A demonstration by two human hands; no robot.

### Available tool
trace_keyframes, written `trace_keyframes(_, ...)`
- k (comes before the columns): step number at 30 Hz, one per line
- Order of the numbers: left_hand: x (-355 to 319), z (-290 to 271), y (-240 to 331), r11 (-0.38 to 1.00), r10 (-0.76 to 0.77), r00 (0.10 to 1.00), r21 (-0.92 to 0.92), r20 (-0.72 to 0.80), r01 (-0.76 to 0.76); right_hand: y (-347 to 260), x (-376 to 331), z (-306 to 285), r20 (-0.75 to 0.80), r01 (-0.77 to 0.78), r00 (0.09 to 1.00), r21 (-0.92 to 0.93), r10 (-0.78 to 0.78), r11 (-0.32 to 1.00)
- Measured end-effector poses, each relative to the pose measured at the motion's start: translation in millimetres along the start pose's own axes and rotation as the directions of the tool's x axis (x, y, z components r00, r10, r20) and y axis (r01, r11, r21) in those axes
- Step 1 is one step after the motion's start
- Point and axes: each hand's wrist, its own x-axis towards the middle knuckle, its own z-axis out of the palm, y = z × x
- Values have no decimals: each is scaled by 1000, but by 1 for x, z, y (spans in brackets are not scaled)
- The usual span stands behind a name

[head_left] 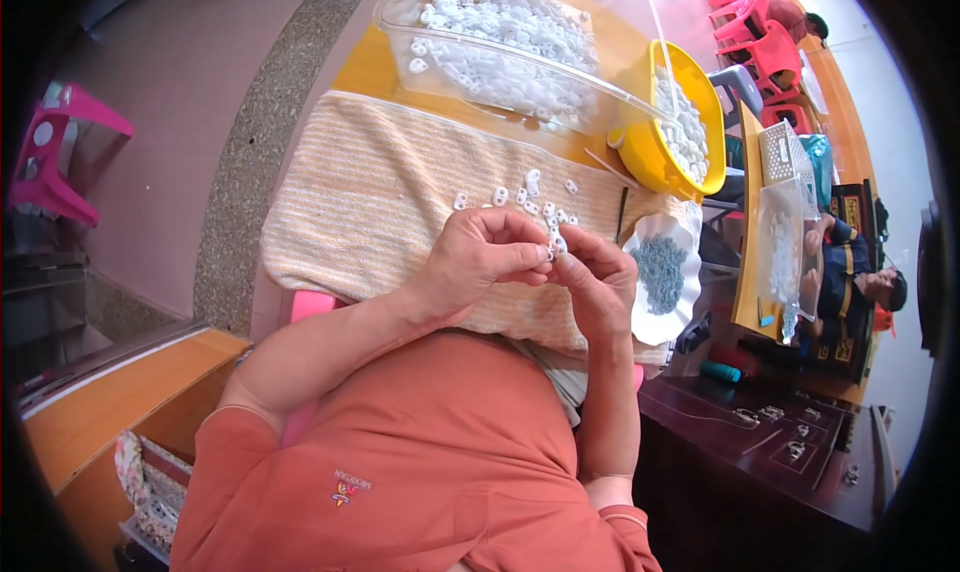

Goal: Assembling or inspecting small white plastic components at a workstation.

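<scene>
My left hand (485,257) and my right hand (603,277) meet over a striped beige towel (360,182). Between their fingertips is a small white plastic piece with holes (553,240), pinched from both sides. The fingers partly cover it, so its full shape is hidden. Just beyond the fingertips, several loose white plastic pieces (500,196) lie scattered on the towel. Close by my right hand stands a white wavy-rimmed dish (647,326) with a heap of small grey parts (662,272), too fine to name.
A clear plastic bin (400,17) full of white pieces stands at the far side of the table. To its right, a yellow basin (640,152) holds more. A thin dark rod (622,212) lies near the dish. Another person (845,272) sits at a table on the right; a pink stool (70,152) is at left.
</scene>
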Motion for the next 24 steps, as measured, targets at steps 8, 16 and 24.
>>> trace_keyframes(8,0,0,-2,999,-5,1000,36,10,5,0,-4,-1,54,-14,998,29,13,999)
trace_keyframes(16,1,0,-6,998,-28,999,62,-15,29,1,-4,-5,48,33,998,52,-35,998)
trace_keyframes(24,1,0,-6,995,-40,998,85,-37,43,3,-6,-8,55,24,998,68,-28,997)
